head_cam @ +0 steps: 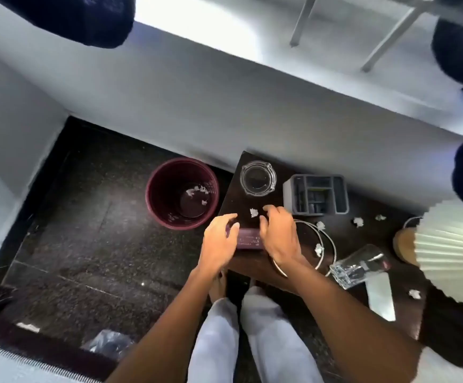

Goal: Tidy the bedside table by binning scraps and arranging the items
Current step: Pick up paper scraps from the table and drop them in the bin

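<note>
A small maroon box (pixel 249 240) with pale lettering lies near the left front of the dark bedside table (pixel 241 172). My left hand (pixel 219 243) touches its left end and my right hand (pixel 278 234) covers its right end, fingers spread; whether either hand grips it is unclear. A white paper scrap (pixel 253 212) lies just beyond my right fingertips. More scraps (pixel 358 221) are scattered across the table to the right. A maroon bin (pixel 181 193) stands on the floor left of the table with a few white scraps inside.
A glass ashtray (pixel 258 178) and a grey organiser (pixel 316 194) stand at the table's back. A metal ring (pixel 327 239), a tipped glass (pixel 359 268), a white card (pixel 381 297) and a pleated lamp (pixel 446 252) are to the right. White walls lie behind.
</note>
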Demonstrator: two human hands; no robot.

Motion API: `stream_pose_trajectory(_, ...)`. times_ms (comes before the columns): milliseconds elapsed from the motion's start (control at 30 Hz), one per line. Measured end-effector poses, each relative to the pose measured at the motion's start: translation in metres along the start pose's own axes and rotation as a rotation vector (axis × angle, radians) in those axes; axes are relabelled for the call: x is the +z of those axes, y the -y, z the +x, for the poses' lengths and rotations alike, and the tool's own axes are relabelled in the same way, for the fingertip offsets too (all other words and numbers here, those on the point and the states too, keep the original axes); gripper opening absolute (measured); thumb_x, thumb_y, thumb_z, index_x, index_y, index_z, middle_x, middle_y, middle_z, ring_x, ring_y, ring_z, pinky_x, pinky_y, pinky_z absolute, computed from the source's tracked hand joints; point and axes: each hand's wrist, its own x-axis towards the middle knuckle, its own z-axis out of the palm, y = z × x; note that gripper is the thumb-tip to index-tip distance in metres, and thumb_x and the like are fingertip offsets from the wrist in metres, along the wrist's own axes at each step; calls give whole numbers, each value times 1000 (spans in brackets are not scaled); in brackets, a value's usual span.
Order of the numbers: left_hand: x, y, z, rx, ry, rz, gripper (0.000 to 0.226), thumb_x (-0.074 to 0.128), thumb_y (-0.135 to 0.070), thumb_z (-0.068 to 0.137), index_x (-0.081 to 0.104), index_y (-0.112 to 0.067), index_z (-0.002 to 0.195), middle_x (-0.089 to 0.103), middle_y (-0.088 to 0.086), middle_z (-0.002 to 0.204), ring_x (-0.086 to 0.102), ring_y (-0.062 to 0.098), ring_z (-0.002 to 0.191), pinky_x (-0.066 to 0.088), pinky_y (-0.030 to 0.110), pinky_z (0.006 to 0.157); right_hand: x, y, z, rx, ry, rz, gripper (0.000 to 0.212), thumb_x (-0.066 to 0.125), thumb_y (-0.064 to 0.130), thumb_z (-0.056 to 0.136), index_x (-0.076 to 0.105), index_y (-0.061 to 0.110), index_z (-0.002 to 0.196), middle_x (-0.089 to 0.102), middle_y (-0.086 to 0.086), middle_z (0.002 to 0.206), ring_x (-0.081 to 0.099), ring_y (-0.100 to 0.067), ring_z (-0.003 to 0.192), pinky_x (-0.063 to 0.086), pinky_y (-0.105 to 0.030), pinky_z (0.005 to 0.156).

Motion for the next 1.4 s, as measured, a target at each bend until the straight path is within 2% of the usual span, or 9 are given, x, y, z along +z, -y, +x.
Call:
stream_pose_trajectory(67,5,4,12,-41,-53,-56,28,56,-16,100,67,-13,126,67,3,127,59,7,107,46,9,88,13,-4,17,42,23,20,30,59,18,93,64,9,121,67,-16,111,64,-33,103,51,-42,91)
stream_pose_trajectory(200,12,7,26,-42,-98,-57,25,55,-17,100,69,-16,121,67,-4,116,60,-1,95,43,2,76,32,-11,34,14,100,-13,26,63,19,91,66,13,116,65,-13,108,64,-34,98,53,-41,84)
stream_pose_trajectory(333,11,13,36,-67,-120,-99,22,55,-19,100,70,-20,116,72,-5,108,66,2,96,46,7,77,44,-20,44,-51,128,-42,17,62,15,92,67,13,108,63,-12,103,63,-34,96,55,-41,79)
stream_pose_trajectory(433,8,16,37,-127,-130,-168,20,57,-17,98,71,-21,112,75,-3,104,71,8,96,56,27,87,47,-16,45,-41,110,102,13,65,15,90,70,16,102,65,-7,98,66,-27,88,56,-41,78)
stream_pose_trajectory(633,-11,22,49,-299,-88,-459,18,61,-19,98,74,-24,110,79,3,99,76,16,92,61,44,90,45,29,42,2,114,510,6,71,17,86,73,21,91,73,8,84,68,0,78,54,-17,74)
stream_pose_trajectory(1000,-88,49,89,-437,-127,-531,17,75,-18,90,78,-10,106,81,7,92,78,18,88,62,29,77,86,105,62,165,212,734,27,71,3,86,71,14,111,74,1,96,69,-1,88,54,-6,76)
stream_pose_trajectory(1100,-98,60,103,-529,-180,-547,18,71,-15,93,74,-6,109,79,9,95,78,15,85,61,25,75,101,119,70,217,221,743,33,71,5,87,67,12,119,72,1,104,68,-3,94,55,-10,84)
stream_pose_trajectory(1200,-105,72,114,-627,-207,-626,21,62,-11,99,67,-4,118,77,9,100,77,15,85,60,26,76,114,127,74,253,241,722,35,70,6,89,65,10,123,71,-2,110,66,-6,100,47,0,75)
stream_pose_trajectory(1400,-113,84,123,-699,-192,-609,27,53,-7,103,59,1,128,72,12,101,73,18,90,58,26,78,120,130,69,300,217,709,32,69,9,90,67,12,122,72,0,109,66,-4,98,49,-2,78)
